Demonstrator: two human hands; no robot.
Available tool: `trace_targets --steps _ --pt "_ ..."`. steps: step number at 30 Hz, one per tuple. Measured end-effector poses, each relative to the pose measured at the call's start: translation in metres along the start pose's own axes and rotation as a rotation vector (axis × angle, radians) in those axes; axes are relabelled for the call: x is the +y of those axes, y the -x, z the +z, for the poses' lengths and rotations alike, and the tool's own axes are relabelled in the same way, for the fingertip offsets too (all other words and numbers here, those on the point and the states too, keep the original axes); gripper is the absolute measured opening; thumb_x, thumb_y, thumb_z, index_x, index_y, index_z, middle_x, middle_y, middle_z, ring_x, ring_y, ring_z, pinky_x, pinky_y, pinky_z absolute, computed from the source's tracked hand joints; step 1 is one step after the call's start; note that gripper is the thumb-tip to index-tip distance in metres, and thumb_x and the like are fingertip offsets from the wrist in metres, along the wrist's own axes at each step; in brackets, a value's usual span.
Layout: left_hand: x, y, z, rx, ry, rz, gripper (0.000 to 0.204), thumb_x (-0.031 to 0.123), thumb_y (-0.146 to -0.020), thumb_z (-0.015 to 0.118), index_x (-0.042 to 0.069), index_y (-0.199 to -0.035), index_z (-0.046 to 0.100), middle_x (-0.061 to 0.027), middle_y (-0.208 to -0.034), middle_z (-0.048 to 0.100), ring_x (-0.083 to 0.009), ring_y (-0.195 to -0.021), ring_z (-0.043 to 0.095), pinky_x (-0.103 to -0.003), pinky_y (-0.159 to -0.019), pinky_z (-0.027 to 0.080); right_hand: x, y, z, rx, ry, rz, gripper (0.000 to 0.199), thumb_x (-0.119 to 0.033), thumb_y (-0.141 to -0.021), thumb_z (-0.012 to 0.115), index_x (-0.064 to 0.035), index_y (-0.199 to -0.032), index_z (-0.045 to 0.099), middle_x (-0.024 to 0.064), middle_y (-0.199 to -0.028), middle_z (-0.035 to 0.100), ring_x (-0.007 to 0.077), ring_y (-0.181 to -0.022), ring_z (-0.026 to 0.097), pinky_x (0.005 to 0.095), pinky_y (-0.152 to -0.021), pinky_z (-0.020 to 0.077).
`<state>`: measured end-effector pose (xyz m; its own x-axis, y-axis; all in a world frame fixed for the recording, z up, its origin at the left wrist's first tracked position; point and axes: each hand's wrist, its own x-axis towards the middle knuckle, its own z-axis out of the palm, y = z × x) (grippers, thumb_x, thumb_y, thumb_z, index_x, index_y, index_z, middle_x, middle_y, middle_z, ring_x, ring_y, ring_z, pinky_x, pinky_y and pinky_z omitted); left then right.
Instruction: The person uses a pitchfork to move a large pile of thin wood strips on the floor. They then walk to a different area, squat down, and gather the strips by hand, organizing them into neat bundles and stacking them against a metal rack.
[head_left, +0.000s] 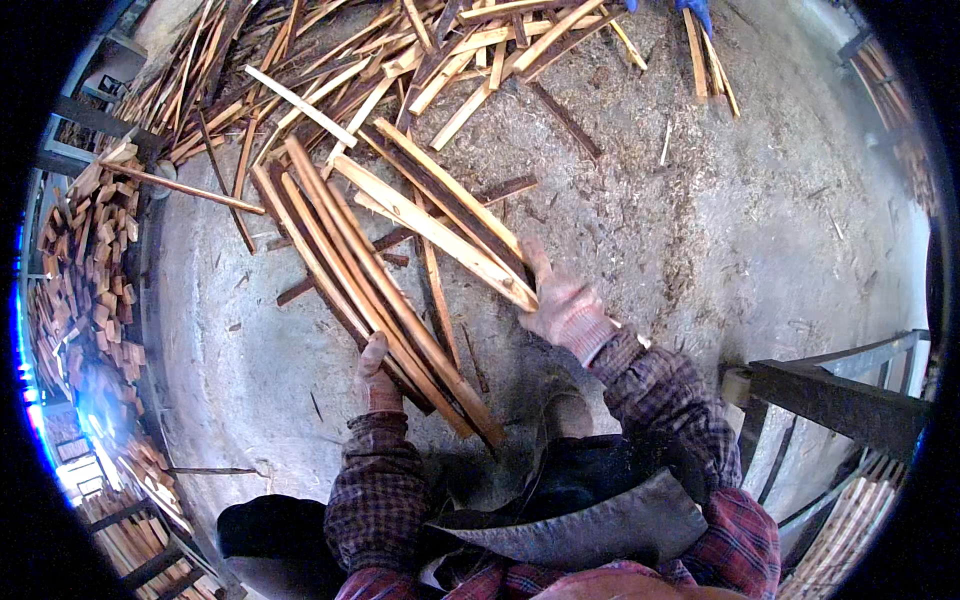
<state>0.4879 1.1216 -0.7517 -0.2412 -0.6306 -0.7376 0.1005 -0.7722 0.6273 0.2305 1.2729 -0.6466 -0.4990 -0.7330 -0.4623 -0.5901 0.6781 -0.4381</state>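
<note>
**Two hands sorting long wood strips on a sawdust-strewn floor**

The left hand (377,372) grips a bundle of long, thin, reddish-brown wood strips (370,290) from beneath, its fingers wrapped around the lower part of the bundle and the thumb lying on top. The bundle slants from the upper left down toward the person's lap, its near ends reaching just past the hand.

The right hand (565,305) rests on the near end of a pale, flat wood slat with a dark edge (440,225). Its fingers (537,262) lie stretched along the slat, pressed down on it; whether the thumb closes underneath cannot be told. This slat crosses above the bundle, pointing up and to the left.

Both forearms wear plaid flannel sleeves (660,385) in dark red and grey. A loose heap of similar wood offcuts (400,60) covers the grey concrete floor (750,220) farther away, with sawdust scattered between. Short stacked wood blocks (95,250) fill the left edge, and a dark metal frame (840,395) stands to the right.
</note>
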Motion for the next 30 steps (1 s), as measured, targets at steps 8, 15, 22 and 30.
trace_targets --steps 8,15,22,30 --pt "0.012 0.038 0.009 -0.139 0.095 0.154 0.046 0.027 -0.074 0.067 0.002 -0.111 0.054 -0.0099 -0.101 0.06 -0.0255 -0.086 0.06 -0.04 -0.078 0.05 0.0 0.041 0.018 0.018 -0.108 -0.02 0.097 -0.024 -0.067 0.073 -0.0111 -0.139 0.01 0.0246 -0.104 0.056 0.0367 -0.093 0.058 0.0393 -0.082 0.0469" --pt "0.017 0.04 -0.011 -0.199 0.087 0.178 0.05 0.029 -0.074 0.067 -0.001 -0.112 0.053 -0.0126 -0.107 0.058 -0.0275 -0.094 0.057 -0.041 -0.085 0.046 -0.021 0.05 -0.004 0.014 -0.158 0.046 0.101 -0.022 -0.064 0.076 -0.0134 -0.14 0.011 0.0222 -0.103 0.056 0.0351 -0.096 0.057 0.0368 -0.085 0.0445" --pt "0.018 0.035 -0.009 -0.156 0.124 0.095 0.052 0.029 -0.072 0.068 0.002 -0.113 0.052 -0.0129 -0.106 0.058 -0.0302 -0.095 0.057 -0.044 -0.085 0.046 -0.032 0.051 -0.016 0.1 -0.353 -0.028 0.105 -0.02 -0.062 0.075 -0.004 -0.139 0.007 0.0238 -0.127 0.042 0.0321 -0.115 0.047 0.0319 -0.098 0.036" --pt "0.022 0.03 -0.018 -0.313 0.181 0.14 0.057 0.033 -0.07 0.068 0.003 -0.115 0.05 -0.011 -0.109 0.057 -0.0293 -0.093 0.057 -0.044 -0.083 0.048 -0.113 0.009 -0.008 0.069 -0.441 -0.167 0.105 -0.022 -0.06 0.075 0.0027 -0.137 0.007 0.0272 -0.108 0.053 0.0347 -0.101 0.055 0.0348 -0.089 0.0439"
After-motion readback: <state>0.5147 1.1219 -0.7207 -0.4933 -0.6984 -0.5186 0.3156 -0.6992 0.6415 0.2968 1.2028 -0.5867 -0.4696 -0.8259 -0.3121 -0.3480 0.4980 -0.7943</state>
